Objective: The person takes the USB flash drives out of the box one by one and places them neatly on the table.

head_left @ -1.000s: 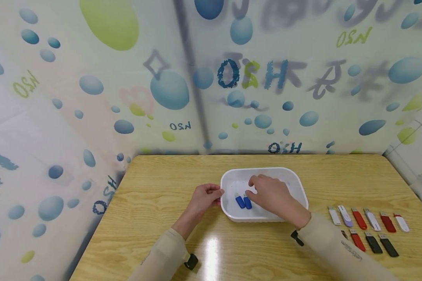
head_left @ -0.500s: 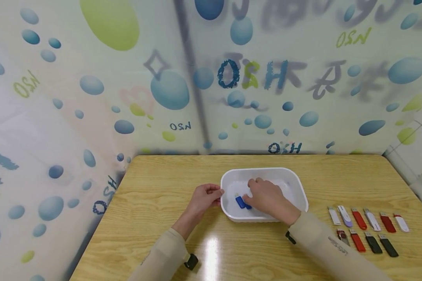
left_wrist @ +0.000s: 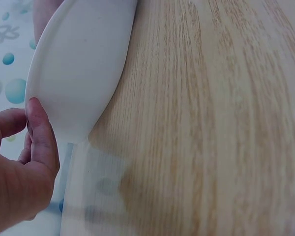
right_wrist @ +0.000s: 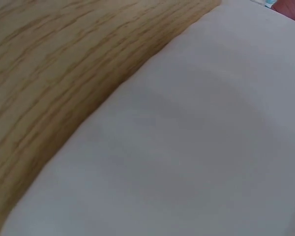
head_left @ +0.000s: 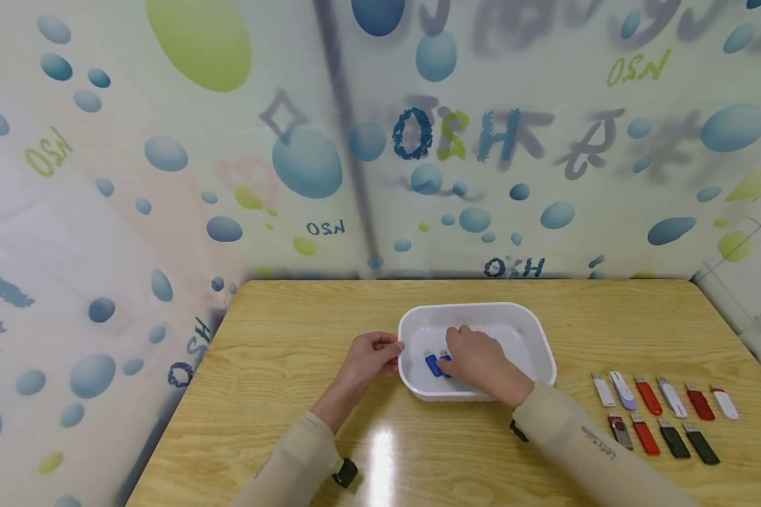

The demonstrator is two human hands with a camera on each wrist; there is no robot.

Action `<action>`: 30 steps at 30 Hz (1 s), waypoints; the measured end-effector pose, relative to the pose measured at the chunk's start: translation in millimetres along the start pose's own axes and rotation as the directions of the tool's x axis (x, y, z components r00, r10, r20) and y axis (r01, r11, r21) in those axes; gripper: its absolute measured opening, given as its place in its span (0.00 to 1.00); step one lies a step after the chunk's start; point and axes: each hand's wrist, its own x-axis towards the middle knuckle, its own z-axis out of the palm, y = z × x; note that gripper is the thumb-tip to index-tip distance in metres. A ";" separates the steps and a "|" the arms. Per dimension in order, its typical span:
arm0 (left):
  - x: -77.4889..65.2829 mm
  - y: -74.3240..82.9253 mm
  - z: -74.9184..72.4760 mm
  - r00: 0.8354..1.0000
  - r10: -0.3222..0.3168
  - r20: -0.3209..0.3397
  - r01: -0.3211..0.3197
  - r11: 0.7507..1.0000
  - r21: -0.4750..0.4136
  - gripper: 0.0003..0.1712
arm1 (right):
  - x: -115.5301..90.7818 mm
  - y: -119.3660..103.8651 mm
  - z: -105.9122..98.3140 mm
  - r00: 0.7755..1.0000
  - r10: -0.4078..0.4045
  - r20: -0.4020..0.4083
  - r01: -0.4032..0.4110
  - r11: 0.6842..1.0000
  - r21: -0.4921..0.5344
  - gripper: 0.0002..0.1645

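Note:
A white plastic basin stands on the wooden table. My left hand pinches its left rim between thumb and fingers; the left wrist view shows the fingertips at that rim. Inside the basin lie two blue USB flash drives with metal plugs. The left one is beside my right hand, which reaches in over the front rim. Its thumb and index finger pinch the other blue USB flash drive, partly hiding it. In the right wrist view the basin's outer wall fills most of the frame.
Right of the basin, more USB flash drives lie in two rows. The back row has white, red and white-purple ones; the front row has a brown swivel one, a red one and two black ones. A patterned wall covering rises behind the table.
My right hand has moved slightly left and down onto the right-hand blue USB flash drive, its thumb and fingers closing there. The left hand and basin stay put.

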 end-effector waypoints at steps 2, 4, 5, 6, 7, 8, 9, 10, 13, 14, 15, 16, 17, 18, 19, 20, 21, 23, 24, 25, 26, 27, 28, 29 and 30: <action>0.0 0.2 0.1 1.000 -0.001 -0.001 0.001 1.000 -0.005 0.17 | 0.8 -0.3 0.8 1.000 0.009 0.010 -0.009 1.000 0.009 0.30; -0.1 0.2 0.2 1.000 -0.002 -0.001 0.002 1.000 -0.010 0.17 | 1.2 -0.7 1.0 1.000 0.018 0.015 -0.018 1.000 0.018 0.29; -0.2 0.4 0.2 1.000 -0.003 -0.002 0.003 1.000 -0.012 0.17 | 1.1 -0.8 1.0 1.000 0.022 0.018 -0.022 0.999 0.022 0.28; -0.2 0.3 0.3 1.000 -0.004 -0.001 0.004 1.000 -0.013 0.17 | 1.1 -0.7 1.2 0.999 0.026 0.021 -0.026 0.999 0.028 0.28; -0.2 0.6 0.2 1.000 -0.008 -0.002 0.008 1.000 -0.017 0.17 | 1.0 -0.8 1.2 0.999 0.029 0.022 -0.029 0.999 0.032 0.27; -0.2 0.6 0.3 1.000 -0.008 -0.002 0.008 1.000 -0.018 0.17 | 0.9 -0.9 1.1 0.999 0.029 0.022 -0.030 0.999 0.035 0.27; -0.1 0.3 0.4 1.000 -0.004 0.000 0.004 1.000 -0.016 0.17 | 1.1 -0.9 1.2 0.999 0.029 0.021 -0.030 0.999 0.037 0.27; 0.0 0.3 0.5 1.000 -0.003 0.000 0.003 1.000 -0.016 0.17 | 1.2 -1.0 1.2 0.999 0.028 0.020 -0.028 0.999 0.039 0.27; 0.7 -0.2 0.7 1.000 -0.002 0.000 0.002 1.000 -0.017 0.17 | 2.0 -1.3 1.5 1.000 0.025 0.019 -0.026 0.999 0.045 0.28; 0.9 -0.3 0.8 1.000 -0.002 -0.002 0.002 1.000 -0.015 0.17 | 2.2 -1.4 1.6 1.000 0.019 0.018 -0.020 0.999 0.047 0.27; 1.2 -0.5 0.9 1.000 -0.002 -0.003 0.001 1.000 -0.012 0.18 | 2.4 -1.6 1.9 1.000 0.015 0.015 -0.016 0.999 0.044 0.27; 1.3 -0.3 0.9 1.000 -0.007 -0.005 0.007 1.000 -0.011 0.17 | 2.6 -1.8 2.3 1.000 0.011 0.012 -0.011 0.999 0.046 0.26; 1.5 -0.3 1.0 1.000 -0.008 -0.007 0.008 1.000 -0.007 0.18 | 2.9 -2.0 2.9 1.000 0.007 0.011 -0.007 0.999 0.049 0.25; 1.4 -0.1 1.0 1.000 -0.007 -0.008 0.007 1.000 -0.004 0.18 | 3.2 -2.1 3.4 1.000 0.002 0.008 -0.002 0.999 0.049 0.23; 1.4 -0.2 1.1 1.000 -0.009 -0.009 0.008 1.000 -0.001 0.18 | 3.5 -2.3 3.9 1.000 -0.003 0.006 0.003 0.999 0.051 0.21; 1.4 -0.1 1.2 1.000 -0.010 -0.010 0.010 1.000 0.001 0.18 | 3.6 -2.5 4.3 1.000 -0.008 0.003 0.008 0.998 0.055 0.19; 1.3 0.1 1.3 1.000 -0.010 -0.010 0.010 1.000 0.002 0.18 | 3.7 -2.5 4.6 1.000 -0.012 0.000 0.012 0.998 0.058 0.16; 0.8 0.7 1.5 1.000 -0.011 -0.010 0.011 1.000 0.001 0.18 | 3.6 -2.7 4.9 1.000 -0.018 -0.004 0.018 0.998 0.063 0.12; 0.4 1.1 1.5 1.000 -0.012 -0.010 0.012 1.000 0.001 0.18 | 3.5 -2.6 5.0 1.000 -0.023 -0.008 0.023 0.998 0.063 0.11; 0.2 1.5 1.7 1.000 -0.014 -0.010 0.014 1.000 0.000 0.18 | 3.4 -2.5 5.1 0.999 -0.029 -0.014 0.029 0.998 0.062 0.10; -0.2 1.9 1.7 1.000 -0.013 -0.009 0.013 1.000 -0.001 0.18 | 3.3 -2.4 5.1 0.999 -0.033 -0.019 0.034 0.998 0.062 0.09; -0.5 2.2 1.8 1.000 -0.013 -0.009 0.013 1.000 -0.003 0.18 | 3.3 -2.3 5.5 0.999 -0.037 -0.023 0.038 0.997 0.061 0.08; -0.8 2.5 1.8 1.000 -0.013 -0.009 0.013 1.000 -0.003 0.18 | 3.5 -2.3 5.7 0.999 -0.038 -0.027 0.040 0.997 0.059 0.08; -1.1 2.6 1.8 1.000 -0.013 -0.008 0.013 1.000 -0.004 0.17 | 3.7 -2.0 6.1 0.999 -0.040 -0.029 0.042 0.997 0.060 0.08; -1.2 2.7 1.8 1.000 -0.013 -0.008 0.013 1.000 -0.005 0.17 | 3.8 -2.1 6.3 0.999 -0.041 -0.029 0.043 0.997 0.060 0.08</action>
